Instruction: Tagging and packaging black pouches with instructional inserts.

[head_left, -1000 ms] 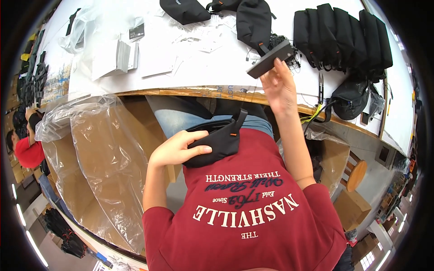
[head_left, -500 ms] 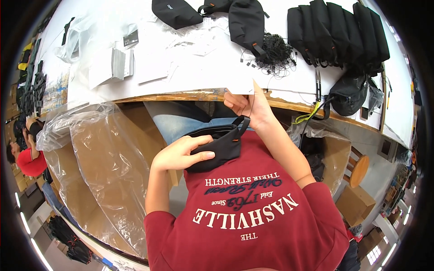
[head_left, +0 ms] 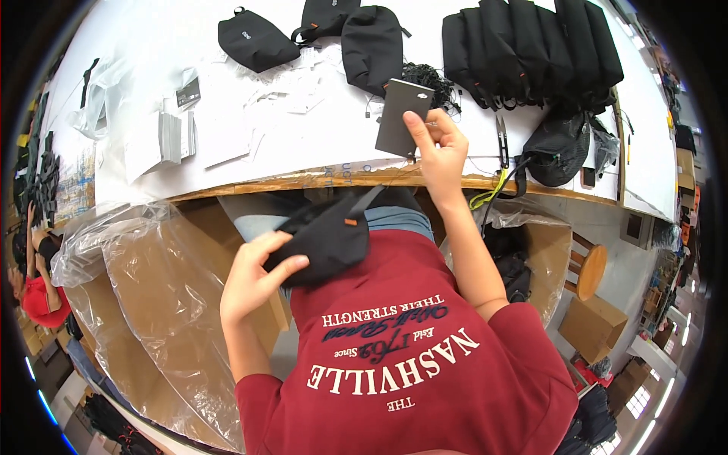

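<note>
Above my lap, my left hand (head_left: 262,271) is closed on a small black fabric pouch (head_left: 334,244) with a strap loop at its upper end and a small orange tab. My right hand (head_left: 442,159) is raised over the table's near edge, pinching a dark grey hang tag (head_left: 403,121) between thumb and fingers. The tag's dark face is turned up. A thin cord shows faintly between the tag and the pouch; where it is fixed I cannot make out.
On the white table (head_left: 303,144) lie black pouches (head_left: 258,42), a tangle of black cords (head_left: 426,76), a row of black pouches (head_left: 531,53), scissors (head_left: 502,140) and a stack of cards (head_left: 173,136). Plastic-lined cartons (head_left: 163,303) stand below. Another person (head_left: 45,299) is at far left.
My right hand has lifted and turned the tag, so its dark face shows instead of the white one. The pouch in my left hand has tilted, its opening now out of sight.
</note>
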### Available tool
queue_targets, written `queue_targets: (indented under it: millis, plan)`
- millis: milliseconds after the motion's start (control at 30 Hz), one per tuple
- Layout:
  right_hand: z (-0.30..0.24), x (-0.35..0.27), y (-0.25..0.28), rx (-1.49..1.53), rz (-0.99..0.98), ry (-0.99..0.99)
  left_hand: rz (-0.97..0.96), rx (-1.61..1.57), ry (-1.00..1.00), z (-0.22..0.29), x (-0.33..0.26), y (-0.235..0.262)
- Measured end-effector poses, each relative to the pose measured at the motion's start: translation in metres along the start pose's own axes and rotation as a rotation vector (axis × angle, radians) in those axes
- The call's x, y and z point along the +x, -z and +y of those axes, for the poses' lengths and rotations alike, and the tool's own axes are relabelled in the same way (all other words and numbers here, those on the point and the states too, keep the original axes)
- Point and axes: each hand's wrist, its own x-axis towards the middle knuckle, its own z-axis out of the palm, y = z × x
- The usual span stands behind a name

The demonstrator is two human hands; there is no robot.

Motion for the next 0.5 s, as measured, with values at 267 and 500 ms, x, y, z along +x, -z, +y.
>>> queue_targets:
  millis: [267, 500]
  plan:
    - [-0.037, 0.007, 0.037, -0.022, -0.007, 0.106, 0.093, 0.465, -0.252, 0.019, 0.032, -0.017]
    - [-0.061, -0.015, 0.013, -0.609, -0.572, 0.297, 0.357, 0.724, -0.559, 0.019, 0.051, -0.051]
